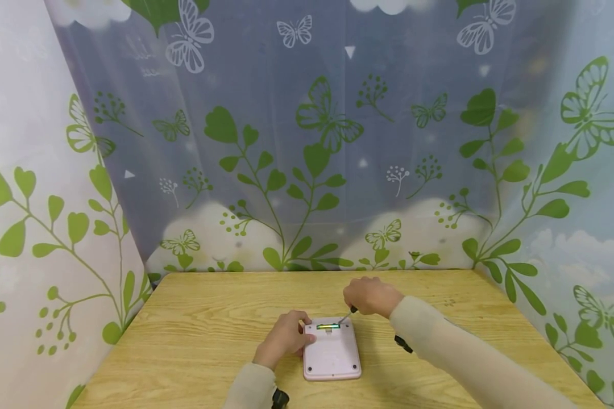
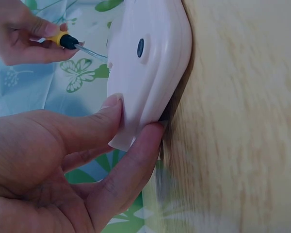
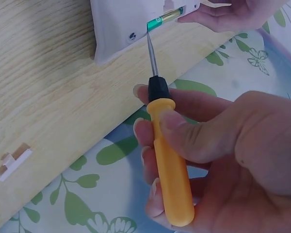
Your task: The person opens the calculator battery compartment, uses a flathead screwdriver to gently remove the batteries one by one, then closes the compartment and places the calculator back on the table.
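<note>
A pale pink calculator lies back up on the table, its small battery slot uncovered. A green and gold battery sits in that slot. My left hand pinches the calculator's left edge near the slot, thumb on top and fingers at the side and below. My right hand grips a screwdriver by its yellow handle. The screwdriver's metal tip meets the slot at one end of the battery; whether it touches the battery itself I cannot tell.
Beyond the calculator, near the far edge of the wooden table, lies a small white plastic piece, perhaps the slot's cover. A printed cloth with leaves and butterflies hangs behind the table and on both sides.
</note>
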`<state>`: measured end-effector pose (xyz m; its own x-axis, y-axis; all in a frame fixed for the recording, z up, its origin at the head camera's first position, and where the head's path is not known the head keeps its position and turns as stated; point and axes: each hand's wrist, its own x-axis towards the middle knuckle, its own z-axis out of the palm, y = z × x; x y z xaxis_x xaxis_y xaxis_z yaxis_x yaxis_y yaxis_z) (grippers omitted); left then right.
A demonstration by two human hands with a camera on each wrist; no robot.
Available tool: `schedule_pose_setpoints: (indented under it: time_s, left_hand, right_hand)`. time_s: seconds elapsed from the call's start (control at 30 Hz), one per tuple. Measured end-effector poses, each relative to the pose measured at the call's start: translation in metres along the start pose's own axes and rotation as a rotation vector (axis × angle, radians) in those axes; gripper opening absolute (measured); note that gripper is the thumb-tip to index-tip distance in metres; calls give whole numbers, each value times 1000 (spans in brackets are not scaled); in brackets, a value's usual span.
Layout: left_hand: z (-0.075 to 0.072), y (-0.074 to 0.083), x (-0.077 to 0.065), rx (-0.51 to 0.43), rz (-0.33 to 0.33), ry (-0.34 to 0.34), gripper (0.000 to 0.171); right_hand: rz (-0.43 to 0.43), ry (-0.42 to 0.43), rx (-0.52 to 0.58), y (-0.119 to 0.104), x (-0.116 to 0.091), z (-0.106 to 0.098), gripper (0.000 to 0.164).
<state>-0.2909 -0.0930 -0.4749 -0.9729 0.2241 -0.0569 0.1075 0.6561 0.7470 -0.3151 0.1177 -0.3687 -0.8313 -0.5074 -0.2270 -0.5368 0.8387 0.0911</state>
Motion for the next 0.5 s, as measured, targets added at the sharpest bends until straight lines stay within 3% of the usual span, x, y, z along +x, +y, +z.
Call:
schedule_pose_setpoints:
  time_s: [0.5]
  left_hand:
    - [0, 0, 0, 1, -4, -1, 28]
  right_hand:
    - [75, -56, -159, -17, 10, -7, 38]
